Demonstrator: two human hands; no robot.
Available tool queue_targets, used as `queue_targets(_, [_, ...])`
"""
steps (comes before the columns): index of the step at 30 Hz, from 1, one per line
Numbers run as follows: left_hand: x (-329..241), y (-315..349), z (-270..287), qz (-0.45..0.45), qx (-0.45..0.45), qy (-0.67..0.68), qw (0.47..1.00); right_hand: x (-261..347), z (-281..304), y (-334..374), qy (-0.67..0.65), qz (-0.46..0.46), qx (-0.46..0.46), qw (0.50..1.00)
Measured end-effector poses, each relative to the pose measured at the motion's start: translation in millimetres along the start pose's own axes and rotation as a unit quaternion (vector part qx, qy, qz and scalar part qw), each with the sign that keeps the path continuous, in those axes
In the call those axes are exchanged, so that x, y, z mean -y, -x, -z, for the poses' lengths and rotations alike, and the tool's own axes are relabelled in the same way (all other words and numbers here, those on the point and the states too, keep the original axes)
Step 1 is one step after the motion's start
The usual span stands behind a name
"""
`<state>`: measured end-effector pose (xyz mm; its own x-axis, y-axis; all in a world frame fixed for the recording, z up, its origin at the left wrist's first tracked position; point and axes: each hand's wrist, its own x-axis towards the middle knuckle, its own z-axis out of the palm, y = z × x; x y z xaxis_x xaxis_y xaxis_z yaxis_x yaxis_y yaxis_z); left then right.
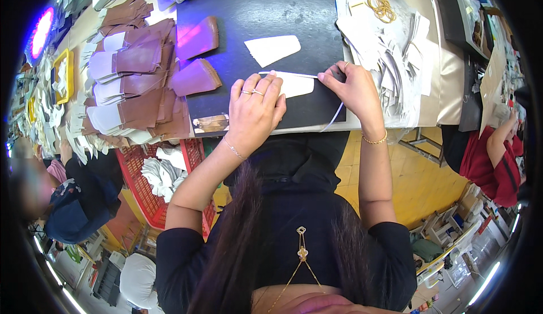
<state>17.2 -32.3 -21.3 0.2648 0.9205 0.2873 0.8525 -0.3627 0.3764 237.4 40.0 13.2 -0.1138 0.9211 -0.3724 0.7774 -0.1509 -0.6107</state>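
Note:
On a black work mat (254, 3) in front of me lies a white tapered piece (297, 86). My left hand (253, 107) rests over its left end, fingers stretched out and lying flat, the fingertips at its far edge. A thin white strip (297, 74) runs along that far edge. Its right part is pinched between thumb and fingers of my right hand (352, 87), and a loose tail hangs down toward the table's near edge. Farther off on the mat sits a second white tapered piece (274, 50). Two brown pieces (196, 77) lie on the mat's left side.
Stacks of brown and white pieces (136, 82) cover the table to the left. At right are white sheets (390, 71) and yellow bands (382, 7). A red basket (139, 186) with white pieces stands below the table's left edge. Other people sit on both sides.

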Motion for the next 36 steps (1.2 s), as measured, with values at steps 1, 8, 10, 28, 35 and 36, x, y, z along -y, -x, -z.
queue_targets(1, [0,-1,0,-0.001,0.000,-0.004,1.000,0,0,0,0.000,0.009,0.000,1.000])
queue_targets(8, [-2,-4,-3,-0.010,0.008,-0.041,0.999,-1,-5,2,0.016,0.022,-0.015,1.000])
queue_targets(10, [-3,-4,-3,-0.009,0.013,-0.051,0.999,-1,-5,2,0.022,0.025,-0.021,0.999])
queue_targets(28, [-7,-19,2,-0.151,0.044,0.090,0.984,-27,-6,-11,0.167,0.403,-0.107,0.894])
queue_targets(35, [6,-35,-6,-0.235,0.070,0.064,0.967,-39,-6,-7,0.178,0.448,-0.124,0.867])
queue_targets(36, [6,-35,-6,-0.237,0.068,0.058,0.967,-41,-5,-3,0.177,0.450,-0.122,0.867])
